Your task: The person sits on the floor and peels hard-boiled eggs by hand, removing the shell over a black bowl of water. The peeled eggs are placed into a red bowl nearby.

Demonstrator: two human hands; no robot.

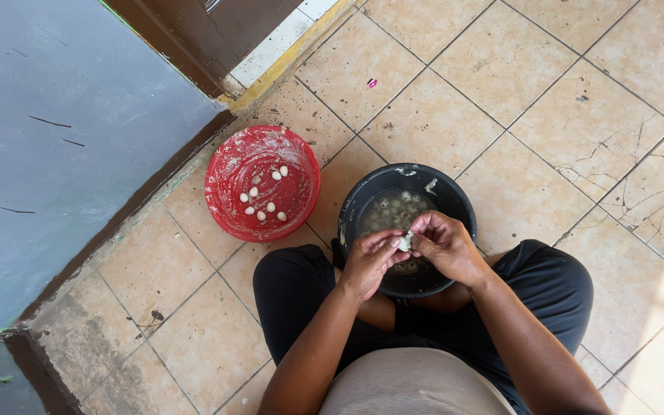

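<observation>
Two bowls sat side by side on the floor (501,92): the bowl with peeled cloves (262,184) left, the water bowl (406,228) right, before the knees.

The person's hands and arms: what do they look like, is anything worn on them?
Both arms are bare from above the elbow to the fingertips: no sleeves show, no gloves. The left hand and right hand carry no ring, watch or bracelet that I can see. Lower down, the person wears a light beige top and black trousers.

Glossy red plastic bowl (262,184) (smeared white), cracked floor tiles (593,131).
</observation>
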